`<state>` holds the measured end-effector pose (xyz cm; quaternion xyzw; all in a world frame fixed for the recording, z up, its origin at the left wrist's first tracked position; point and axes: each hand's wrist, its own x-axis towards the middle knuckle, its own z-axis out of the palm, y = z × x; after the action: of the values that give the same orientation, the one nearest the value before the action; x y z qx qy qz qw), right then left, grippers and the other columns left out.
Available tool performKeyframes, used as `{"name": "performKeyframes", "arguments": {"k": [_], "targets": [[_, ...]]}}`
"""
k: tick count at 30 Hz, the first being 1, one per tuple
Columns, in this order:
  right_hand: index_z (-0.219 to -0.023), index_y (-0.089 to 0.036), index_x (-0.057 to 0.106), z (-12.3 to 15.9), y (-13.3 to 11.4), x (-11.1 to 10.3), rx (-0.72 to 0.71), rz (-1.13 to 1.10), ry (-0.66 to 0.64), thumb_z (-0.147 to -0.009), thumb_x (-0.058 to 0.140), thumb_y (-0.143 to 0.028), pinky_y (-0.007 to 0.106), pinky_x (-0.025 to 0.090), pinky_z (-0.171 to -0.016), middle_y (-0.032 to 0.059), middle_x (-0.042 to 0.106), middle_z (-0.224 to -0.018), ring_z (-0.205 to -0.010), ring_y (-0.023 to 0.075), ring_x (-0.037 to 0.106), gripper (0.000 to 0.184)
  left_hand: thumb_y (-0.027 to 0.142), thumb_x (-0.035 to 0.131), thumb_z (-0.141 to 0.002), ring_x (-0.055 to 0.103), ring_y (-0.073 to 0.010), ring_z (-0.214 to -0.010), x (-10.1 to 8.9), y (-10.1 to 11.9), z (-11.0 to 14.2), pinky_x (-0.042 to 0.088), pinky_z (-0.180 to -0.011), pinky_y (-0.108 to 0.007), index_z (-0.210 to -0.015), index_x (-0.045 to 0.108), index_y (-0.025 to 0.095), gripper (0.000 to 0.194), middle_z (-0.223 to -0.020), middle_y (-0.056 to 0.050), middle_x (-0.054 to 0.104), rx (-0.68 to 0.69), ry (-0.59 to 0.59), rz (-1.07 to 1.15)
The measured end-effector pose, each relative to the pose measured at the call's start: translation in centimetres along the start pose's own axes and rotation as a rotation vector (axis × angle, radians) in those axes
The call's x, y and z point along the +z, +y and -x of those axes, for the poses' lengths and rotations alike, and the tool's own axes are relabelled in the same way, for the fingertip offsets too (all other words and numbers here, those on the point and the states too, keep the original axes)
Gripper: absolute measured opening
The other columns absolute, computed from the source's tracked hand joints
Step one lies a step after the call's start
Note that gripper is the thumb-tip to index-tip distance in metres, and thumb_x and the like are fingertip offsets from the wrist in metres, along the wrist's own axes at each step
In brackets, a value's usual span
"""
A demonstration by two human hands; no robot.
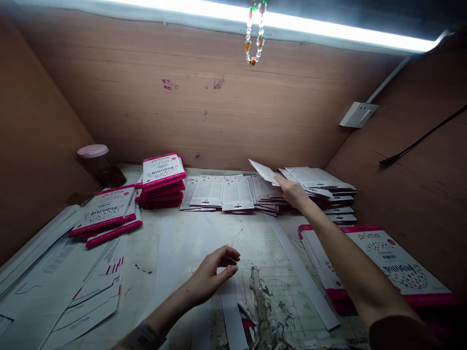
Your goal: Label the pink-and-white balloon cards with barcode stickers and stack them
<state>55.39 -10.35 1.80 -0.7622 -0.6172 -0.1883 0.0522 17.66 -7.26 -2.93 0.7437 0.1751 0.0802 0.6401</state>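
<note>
My right hand (292, 192) reaches to the back of the table and grips a white printed packet (263, 170), which is tilted up at its left end. Beneath and beside it lie several flat white packets (206, 190) with printed text, spread in an overlapping row. A thicker pile of such packets (317, 179) rises just right of that hand. My left hand (215, 270) hovers over the middle of the table, fingers curved and thumb apart, with nothing in it.
Pink-and-white "prima birthday" packets stand in a stack (164, 170) at the back left, with more packets (105, 209) in front. Another pile (394, 262) is at right. Paper sheets (47, 272), paper strips (302, 277) and a lidded jar (100, 165) also lie about.
</note>
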Motion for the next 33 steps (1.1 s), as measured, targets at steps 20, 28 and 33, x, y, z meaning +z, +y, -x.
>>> {"name": "performKeyframes", "arguments": {"k": [20,28,33], "targets": [[-0.132,-0.028,0.05,25.7,-13.0,-0.4,0.451,-1.289,0.144,-0.079,0.057,-0.064,0.056,0.036,-0.109,0.0093,0.066,-0.12,-0.12,0.033,0.057,0.065,0.016,0.065,-0.077,0.065,-0.024,-0.1,3.5,-3.4,-2.4,0.049,-0.089,-0.037,-0.11,0.061,0.02,0.034,-0.105,-0.008,0.069,0.089,0.18,0.032],[-0.139,-0.016,0.043,10.6,-2.9,0.5,0.198,-0.64,-0.027,-0.089,0.047,-0.053,0.049,0.027,-0.116,0.0155,0.038,-0.151,-0.141,0.0305,0.032,0.062,0.024,0.07,-0.079,0.066,-0.0208,-0.087,3.2,-2.6,-3.7,0.049,-0.077,-0.031,-0.094,0.064,0.017,0.017,-0.097,-0.008,0.07,0.118,0.171,0.03],[-0.136,-0.004,0.044,3.2,-2.1,5.3,0.096,-0.089,-0.213,-0.082,0.048,-0.01,0.044,0.029,-0.114,0.0227,0.051,-0.139,-0.131,0.0299,0.047,0.054,0.022,0.069,-0.078,0.065,-0.0208,-0.087,3.3,-2.0,-3.9,0.049,-0.078,-0.031,-0.094,0.061,0.017,0.019,-0.098,-0.008,0.069,0.16,0.164,0.002]]}}
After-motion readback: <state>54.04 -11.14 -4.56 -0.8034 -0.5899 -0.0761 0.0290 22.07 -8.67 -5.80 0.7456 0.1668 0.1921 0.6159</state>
